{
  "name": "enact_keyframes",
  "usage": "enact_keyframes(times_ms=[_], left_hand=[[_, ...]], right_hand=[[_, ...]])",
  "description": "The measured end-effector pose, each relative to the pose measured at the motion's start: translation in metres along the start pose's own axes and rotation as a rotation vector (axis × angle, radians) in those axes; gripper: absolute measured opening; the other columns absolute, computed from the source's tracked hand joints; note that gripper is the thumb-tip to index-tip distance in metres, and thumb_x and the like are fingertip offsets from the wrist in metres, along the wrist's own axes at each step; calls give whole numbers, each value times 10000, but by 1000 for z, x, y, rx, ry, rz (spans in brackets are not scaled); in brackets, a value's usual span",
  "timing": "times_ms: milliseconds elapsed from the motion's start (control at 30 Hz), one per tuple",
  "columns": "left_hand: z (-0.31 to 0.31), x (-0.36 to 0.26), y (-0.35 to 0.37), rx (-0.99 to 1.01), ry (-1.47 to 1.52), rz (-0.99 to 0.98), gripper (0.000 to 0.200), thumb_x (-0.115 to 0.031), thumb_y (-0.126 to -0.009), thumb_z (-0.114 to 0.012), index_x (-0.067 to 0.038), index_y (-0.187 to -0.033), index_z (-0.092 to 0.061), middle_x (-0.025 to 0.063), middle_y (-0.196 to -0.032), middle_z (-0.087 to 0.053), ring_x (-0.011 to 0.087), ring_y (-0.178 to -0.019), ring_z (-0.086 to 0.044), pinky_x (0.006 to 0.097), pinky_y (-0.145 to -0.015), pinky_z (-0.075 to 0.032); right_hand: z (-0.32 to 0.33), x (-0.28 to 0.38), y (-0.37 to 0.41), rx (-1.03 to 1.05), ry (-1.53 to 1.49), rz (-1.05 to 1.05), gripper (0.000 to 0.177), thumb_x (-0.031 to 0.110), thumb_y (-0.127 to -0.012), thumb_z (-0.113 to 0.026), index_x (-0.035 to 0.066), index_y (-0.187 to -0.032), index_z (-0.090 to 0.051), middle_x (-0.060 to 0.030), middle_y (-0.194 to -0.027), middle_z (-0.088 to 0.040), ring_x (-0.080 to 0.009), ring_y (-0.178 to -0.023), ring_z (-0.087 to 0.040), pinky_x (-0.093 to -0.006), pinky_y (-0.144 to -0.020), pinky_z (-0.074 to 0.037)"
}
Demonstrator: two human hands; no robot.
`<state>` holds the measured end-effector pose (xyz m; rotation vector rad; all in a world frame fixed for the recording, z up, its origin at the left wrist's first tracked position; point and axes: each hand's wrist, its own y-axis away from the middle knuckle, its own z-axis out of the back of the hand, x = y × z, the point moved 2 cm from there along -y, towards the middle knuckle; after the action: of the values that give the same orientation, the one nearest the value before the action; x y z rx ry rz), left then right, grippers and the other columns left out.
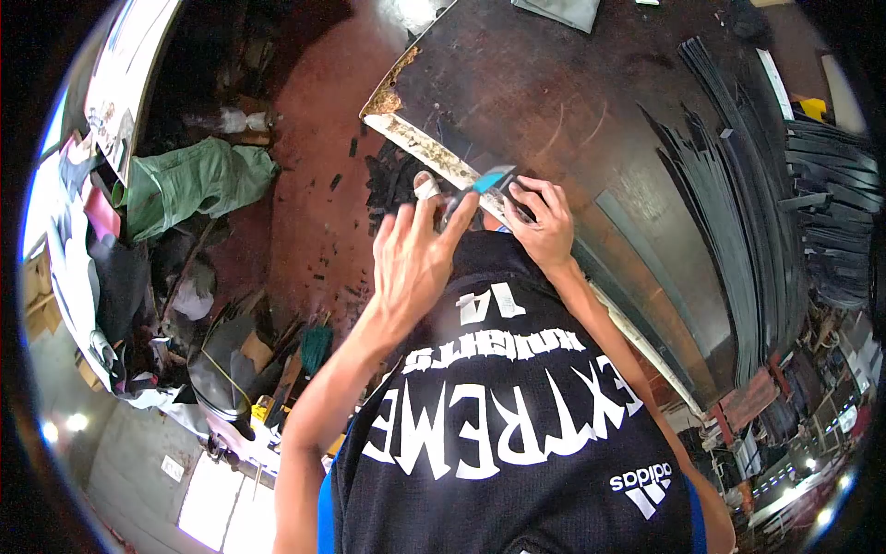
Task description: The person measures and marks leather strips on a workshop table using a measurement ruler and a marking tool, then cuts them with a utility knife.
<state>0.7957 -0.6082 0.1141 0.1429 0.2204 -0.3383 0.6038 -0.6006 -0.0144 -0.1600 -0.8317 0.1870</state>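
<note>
A teal-and-black hand tool (pixel 494 179) with a curved grey edge lies across the pale, worn table edge, blurred by motion. My left hand (pixel 409 263) is on its near side, the index finger against the tool and the other fingers bent forward. My right hand (pixel 543 224) is close by at the table edge, fingers curled over something dark that I cannot make out. A foot in a white-strapped sandal (pixel 425 187) shows beyond my left fingers. Black scraps (pixel 392 180) lie on the red floor beside it.
The dark tabletop (pixel 517 83) stretches ahead and right. Long black strips (pixel 729 203) lie along it, with more bundled strips (pixel 835 203) at far right. Green cloth (pixel 198 185) and piled material (pixel 221 369) are on the left. A grey sheet (pixel 563 11) sits at the far edge.
</note>
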Motion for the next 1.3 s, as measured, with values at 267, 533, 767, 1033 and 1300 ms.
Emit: enact_keyframes(times_ms=[267,533,767,1033,1300], left_hand=[[7,27,15,197,-65,-69,481,-147,-810,-653,-217,-1286,-638,110,-947,-579,264,-882,-570,387,-756,-417],[-10,0,15,148,177,127,565,-64,-803,-633,-222,-1343,-577,106,-755,-583,295,-620,-649,418,-546,-545],[-24,-17,6,203,237,150,576,-78,-796,-633,-174,-1356,-540,122,-749,-615,314,-578,-656,433,-523,-542],[-19,-29,-10,256,247,148,398,-74,-859,-579,-194,-1238,-559,158,-691,-627,340,-567,-659,452,-502,-538],[-13,-39,-26,412,142,165,474,-87,-865,-568,-162,-1331,-522,196,-667,-637,366,-568,-669,473,-492,-534]], right_hand=[[-5,-2,3,44,77,60,308,96,-783,-749,88,-1077,-659,-63,-1150,-646,-294,-1017,-624,-397,-860,-532],[-4,2,1,45,93,50,310,96,-780,-743,90,-1078,-659,-62,-1158,-647,-292,-1014,-627,-397,-851,-540],[-3,2,-1,12,65,82,301,84,-762,-748,75,-1055,-680,-83,-1139,-666,-292,-983,-648,-382,-843,-552],[-2,2,2,-6,12,20,288,84,-769,-751,78,-1052,-698,-78,-1084,-665,-276,-965,-653,-364,-808,-562],[1,1,2,71,12,-39,293,126,-782,-761,101,-1068,-705,-56,-1110,-672,-251,-966,-656,-355,-809,-564]])
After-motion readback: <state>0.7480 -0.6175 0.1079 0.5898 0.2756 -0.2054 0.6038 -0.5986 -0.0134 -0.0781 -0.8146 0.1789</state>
